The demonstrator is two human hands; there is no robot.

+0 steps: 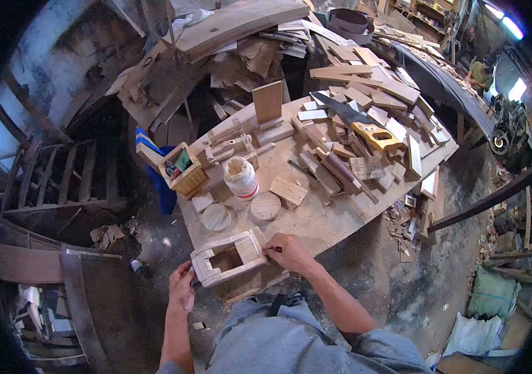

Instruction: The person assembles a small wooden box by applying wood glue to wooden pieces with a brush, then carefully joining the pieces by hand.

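A pale wooden box-like piece (255, 247) with a rectangular opening in its top lies at the near edge of the workbench. My left hand (182, 288) grips its left end, fingers curled at the edge. Against the right end is my right hand (289, 254), its fingers pinched around a small dark stick (276, 249), mostly hidden. Just beyond the piece lie two round wooden discs, one on the left (217, 217) and one on the right (265, 206). A white jar (241, 179) with a crusted rim stands behind them, beside a small wooden block (288, 192).
A small wooden bin (189, 177) holding tools stands at the bench's left edge. Wood offcuts are heaped at the back right, with a yellow-handled handsaw (375, 134) on top. An upright board (268, 103) stands at the back. A dark curved bar (496, 192) crosses the right side.
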